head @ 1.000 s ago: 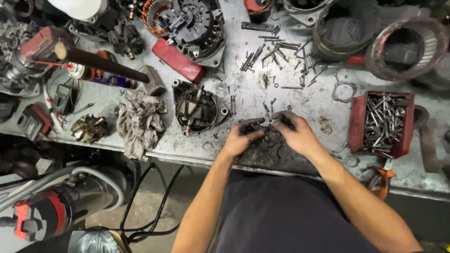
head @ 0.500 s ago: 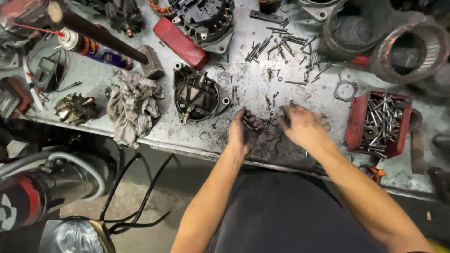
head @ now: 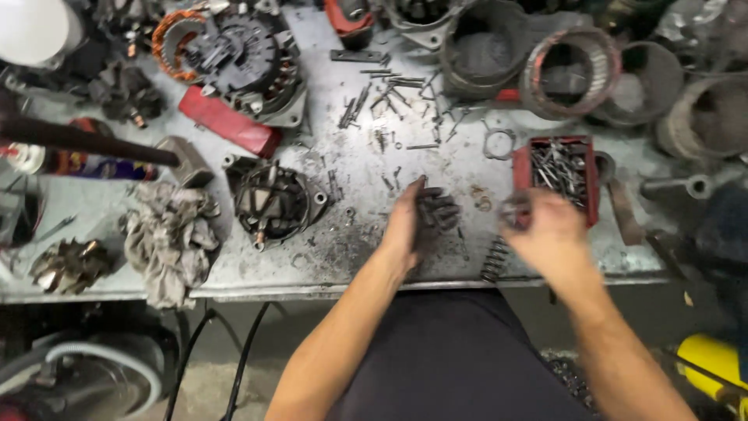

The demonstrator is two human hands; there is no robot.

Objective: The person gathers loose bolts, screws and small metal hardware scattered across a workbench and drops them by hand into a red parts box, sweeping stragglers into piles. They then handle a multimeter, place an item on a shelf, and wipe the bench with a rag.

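Head camera, looking down at your workbench [head: 366,257], a grey metal top smeared with grease. Your left hand [head: 417,222] rests near the front edge, fingers curled around a small dark greasy part [head: 438,212] held in the palm. Your right hand [head: 545,230] is apart from it, to the right, blurred with motion; it seems to pinch a small dark piece, though you cannot tell for sure. A coiled spring [head: 493,260] lies on the bench between your two hands, near the edge. Just beyond your right hand sits a red tray [head: 520,168] full of bolts and screws. Left of your left hand stands a round black alternator housing [head: 273,204] (open side up), and further left a crumpled grey rag [head: 167,238]. Loose screws [head: 393,97] are scattered across the middle of the bench.
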